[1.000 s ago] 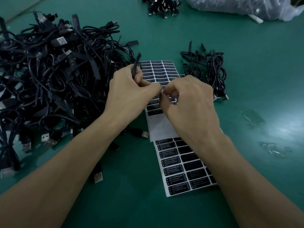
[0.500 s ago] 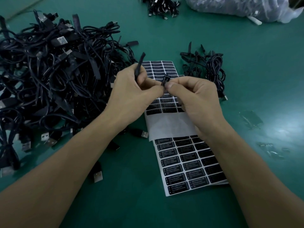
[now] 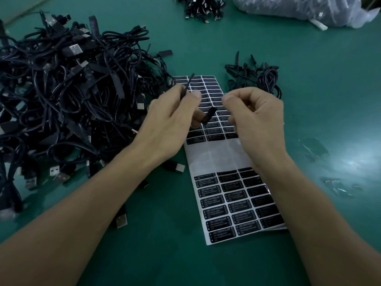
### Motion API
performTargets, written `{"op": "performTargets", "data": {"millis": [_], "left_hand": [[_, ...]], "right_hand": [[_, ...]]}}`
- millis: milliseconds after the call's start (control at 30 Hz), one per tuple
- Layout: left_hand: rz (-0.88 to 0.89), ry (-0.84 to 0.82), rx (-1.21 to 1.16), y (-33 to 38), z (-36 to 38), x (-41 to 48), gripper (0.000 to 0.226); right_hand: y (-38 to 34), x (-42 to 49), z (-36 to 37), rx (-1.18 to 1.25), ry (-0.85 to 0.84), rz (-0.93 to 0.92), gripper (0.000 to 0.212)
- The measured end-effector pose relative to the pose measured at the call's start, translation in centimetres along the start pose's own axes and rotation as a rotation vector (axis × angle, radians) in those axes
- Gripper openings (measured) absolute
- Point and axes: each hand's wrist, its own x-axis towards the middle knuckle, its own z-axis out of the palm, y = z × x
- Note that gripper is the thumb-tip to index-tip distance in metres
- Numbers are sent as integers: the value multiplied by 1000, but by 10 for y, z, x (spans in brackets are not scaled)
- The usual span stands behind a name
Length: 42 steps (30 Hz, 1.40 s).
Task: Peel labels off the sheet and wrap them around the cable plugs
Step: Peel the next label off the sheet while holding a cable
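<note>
My left hand (image 3: 167, 124) grips a thin black cable plug (image 3: 208, 117); its connector end pokes out below my fingers and its narrow tail (image 3: 188, 84) rises above my thumb. A short way to the right, my right hand (image 3: 255, 120) hovers with fingers curled and thumb against forefinger; I see nothing in it. Beneath both hands lies the white label sheet (image 3: 226, 203) with rows of black labels and a bare peeled band (image 3: 214, 157) across its middle.
A big heap of black USB cables (image 3: 61, 89) fills the left of the green table. A small bunch of cables (image 3: 261, 79) lies right of the sheet. Farther back are another bunch (image 3: 200, 7) and a plastic bag (image 3: 299, 9). Clear plastic scraps (image 3: 315, 149) sit at the right.
My right hand has let go of the plug's end and drawn away to the right. The left hand keeps the plug, now angled lower over the sheet.
</note>
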Motion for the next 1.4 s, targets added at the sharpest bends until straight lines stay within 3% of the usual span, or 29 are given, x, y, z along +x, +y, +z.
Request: {"op": "performTargets", "data": {"millis": [33,167,333,600,900,1033,1167,1400], "left_hand": [[1,-4,12,-1,-1,1,31],[33,9,-59,-1,-3,4,25],[87,36,-60,-2,-3,5,40],[68,8,-81,-1,-5,6,41],[18,-24,-14,-3,-5,3,31],[94,-134,181,-1,-2,-7,62],[120,-167,227,3,-3,-8,37],[239,-214,281,-2,-1,-6,23]], "right_hand": [[0,0,1,-10,0,6,3],[1,0,-2,-45,-30,40,14],[-1,-2,-1,-97,-134,29,9],[-1,-1,0,-75,-204,-47,7],[-4,-1,-1,39,-122,-122,15],[-6,-2,-1,171,-60,-27,11],[-8,-4,0,236,-100,-38,33],[-7,-3,-1,213,-112,-40,37]]}}
